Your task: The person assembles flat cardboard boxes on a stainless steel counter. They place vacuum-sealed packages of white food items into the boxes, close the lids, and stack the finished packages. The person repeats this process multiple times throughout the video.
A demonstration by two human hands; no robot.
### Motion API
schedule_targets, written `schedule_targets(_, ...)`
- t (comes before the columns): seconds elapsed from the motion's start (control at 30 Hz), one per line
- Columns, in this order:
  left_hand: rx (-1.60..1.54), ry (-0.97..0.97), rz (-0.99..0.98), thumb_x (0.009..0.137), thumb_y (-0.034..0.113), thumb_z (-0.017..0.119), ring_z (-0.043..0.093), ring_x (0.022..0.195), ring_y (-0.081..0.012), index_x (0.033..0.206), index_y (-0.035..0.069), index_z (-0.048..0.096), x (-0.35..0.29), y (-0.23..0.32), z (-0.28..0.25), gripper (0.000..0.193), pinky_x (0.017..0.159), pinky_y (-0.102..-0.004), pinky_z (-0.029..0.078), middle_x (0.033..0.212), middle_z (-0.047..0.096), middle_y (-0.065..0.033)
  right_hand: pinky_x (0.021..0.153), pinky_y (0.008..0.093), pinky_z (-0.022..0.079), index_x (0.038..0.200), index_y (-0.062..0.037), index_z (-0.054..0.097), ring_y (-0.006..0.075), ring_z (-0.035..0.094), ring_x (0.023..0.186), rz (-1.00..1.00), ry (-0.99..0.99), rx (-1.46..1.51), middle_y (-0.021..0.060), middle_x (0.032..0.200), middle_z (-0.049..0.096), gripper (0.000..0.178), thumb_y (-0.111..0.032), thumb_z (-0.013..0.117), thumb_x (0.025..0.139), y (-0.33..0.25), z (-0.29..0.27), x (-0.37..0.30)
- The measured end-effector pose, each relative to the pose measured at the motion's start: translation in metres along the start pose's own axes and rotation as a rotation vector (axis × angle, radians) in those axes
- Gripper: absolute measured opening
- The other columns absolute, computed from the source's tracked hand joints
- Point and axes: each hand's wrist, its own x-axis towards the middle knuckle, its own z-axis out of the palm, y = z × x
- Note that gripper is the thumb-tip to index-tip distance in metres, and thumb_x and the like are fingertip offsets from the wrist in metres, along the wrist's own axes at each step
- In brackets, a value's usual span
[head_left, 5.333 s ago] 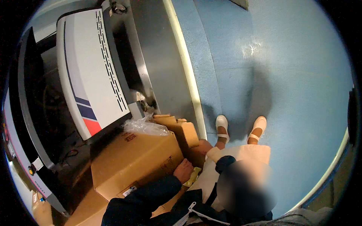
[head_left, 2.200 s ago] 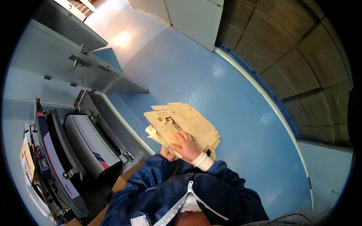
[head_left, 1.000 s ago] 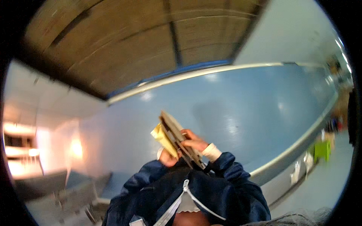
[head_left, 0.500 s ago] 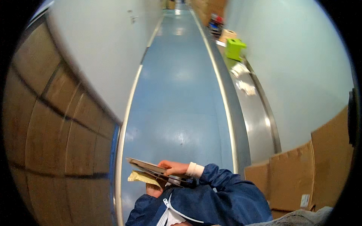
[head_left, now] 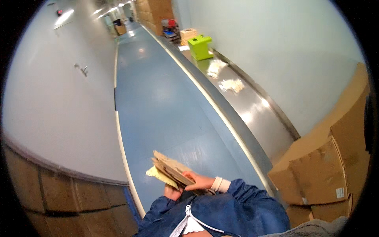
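Note:
Close to my body, at the bottom centre, I hold a bundle of flat brown cardboard pieces point(head_left: 171, 165). My right hand point(head_left: 200, 182) is closed on its near right end, thumb and fingers over the edge. Under the bundle's left side, my left hand point(head_left: 172, 193) grips it from below, fingers partly hidden. A pale yellow sheet with a ragged edge point(head_left: 159, 175) sticks out between my left hand and the cardboard. Both forearms wear dark blue sleeves, and a light cuff shows at the right wrist.
A blue floor point(head_left: 158, 102) with white edge lines runs ahead. Along the right, a steel bench point(head_left: 256, 114) carries pale bundles point(head_left: 232, 85) and a lime-green stool-like object point(head_left: 200, 48). Cardboard boxes point(head_left: 319, 173) stand near right, more stacked boxes point(head_left: 83, 193) near left. A grey door point(head_left: 59, 102) is left.
My view has turned to the right, so the corridor slants up to the left. The cardboard bundle has tilted more upright, showing its layered edges. Both hands keep their hold.

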Motion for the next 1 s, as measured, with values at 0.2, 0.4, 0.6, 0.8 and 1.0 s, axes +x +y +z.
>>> schedule_targets(0.2,0.152,-0.075,-0.179,0.093,0.030,0.046,0.052,0.108,-0.0262,0.120,0.006,0.047,0.008,0.018,0.076,0.037,0.093,-0.0405,0.044,0.118,0.053,-0.0102,0.100,0.0335,0.033,0.141,-0.0028,0.010,0.0226,0.040,0.118,0.099,0.120,0.243,0.0173,0.127,0.039,0.090,-0.026,0.069,0.078,-0.044,-0.017,-0.013)
schedule_targets(0.4,0.536,-0.404,-0.268,0.085,-0.007,0.048,0.052,0.107,-0.0209,0.121,-0.001,0.042,0.074,0.027,0.050,0.038,0.092,-0.0332,0.044,0.116,0.054,-0.0108,0.102,0.0343,0.030,0.142,-0.0042,0.010,0.0229,0.039,0.120,0.035,0.448,0.452,0.0167,0.130,0.038,0.090,-0.026,0.070,0.078,-0.041,-0.008,-0.008)
schedule_targets(0.6,0.420,-0.343,-0.622,0.094,0.014,0.041,0.053,0.108,-0.0241,0.120,-0.001,0.046,0.156,0.019,0.041,0.030,0.097,-0.0382,0.041,0.117,0.054,-0.0118,0.104,0.0342,0.028,0.140,-0.0014,0.015,0.0262,0.036,0.125,0.036,0.812,0.100,0.0181,0.132,0.037,0.091,-0.024,0.071,0.072,0.019,0.000,0.020)
schedule_targets(0.8,0.763,-0.376,-0.682,0.099,0.028,0.027,0.048,0.114,-0.0238,0.129,0.002,0.038,0.211,-0.048,0.172,0.041,0.100,-0.0385,0.037,0.126,0.049,-0.0119,0.107,0.0336,0.022,0.139,0.0005,0.020,0.0247,0.030,0.130,0.005,1.235,0.199,0.0144,0.137,0.035,0.082,-0.010,0.063,0.069,-0.004,-0.090,-0.018)
schedule_targets(1.0,0.704,-0.473,-0.671,0.098,0.031,0.028,0.042,0.123,-0.0241,0.135,-0.001,0.030,0.248,-0.074,0.266,0.049,0.103,-0.0375,0.033,0.135,0.041,-0.0128,0.090,0.0319,0.043,0.135,-0.0019,0.032,0.0204,0.049,0.111,-0.078,1.538,0.712,0.0098,0.127,0.046,0.068,-0.001,0.056,0.072,-0.012,-0.160,-0.083)
